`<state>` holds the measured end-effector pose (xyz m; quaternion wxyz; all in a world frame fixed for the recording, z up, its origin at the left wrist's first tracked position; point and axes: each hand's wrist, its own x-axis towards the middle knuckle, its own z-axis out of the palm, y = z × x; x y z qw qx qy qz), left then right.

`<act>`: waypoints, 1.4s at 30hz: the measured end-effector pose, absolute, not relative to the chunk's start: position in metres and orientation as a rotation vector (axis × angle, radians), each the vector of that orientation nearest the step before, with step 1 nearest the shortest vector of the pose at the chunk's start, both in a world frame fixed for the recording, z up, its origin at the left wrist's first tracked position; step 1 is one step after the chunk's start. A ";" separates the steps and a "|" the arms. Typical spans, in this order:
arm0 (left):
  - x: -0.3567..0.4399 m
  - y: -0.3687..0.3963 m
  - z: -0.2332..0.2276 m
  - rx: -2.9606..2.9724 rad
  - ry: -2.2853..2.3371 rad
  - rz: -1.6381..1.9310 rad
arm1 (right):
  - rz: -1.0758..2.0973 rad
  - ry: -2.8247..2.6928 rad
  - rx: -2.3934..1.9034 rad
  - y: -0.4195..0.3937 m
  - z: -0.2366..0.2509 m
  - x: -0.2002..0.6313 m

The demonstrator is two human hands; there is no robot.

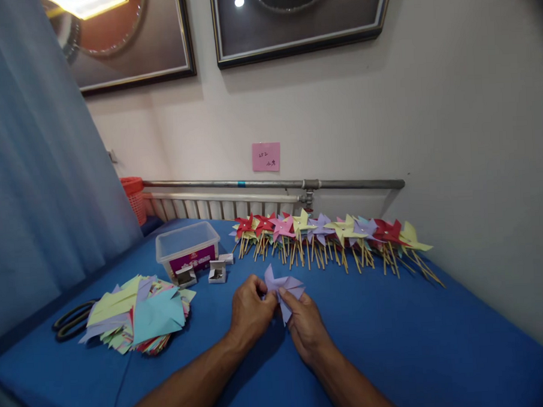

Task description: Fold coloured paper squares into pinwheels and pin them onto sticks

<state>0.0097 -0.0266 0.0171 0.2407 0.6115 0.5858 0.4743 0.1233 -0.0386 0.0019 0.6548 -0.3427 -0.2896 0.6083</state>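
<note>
A purple paper pinwheel point(292, 283) is held up over the blue-covered table between my two hands. My left hand point(253, 309) has its fingers curled and pinched at the pinwheel's left side, near its middle. From the right, my right hand point(307, 328) grips the paper with the thumb on its face. Whether a pin or stick is in my fingers is hidden. Beyond my hands lies a long row of finished pinwheels point(282, 227) on wooden sticks, in red, pink, yellow and purple.
On the left, a pile of cut paper sheets point(159, 316) lies beside black-handled scissors point(72, 323). A clear plastic tub point(187, 237) stands behind small open boxes point(217, 272). A red basket point(135, 200), a metal pipe point(270, 184) and a blue curtain point(39, 147) border the table point(394, 342).
</note>
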 end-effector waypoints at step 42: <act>-0.008 -0.002 0.021 0.961 1.102 1.410 | 1.523 -0.805 -0.740 -0.047 0.011 0.129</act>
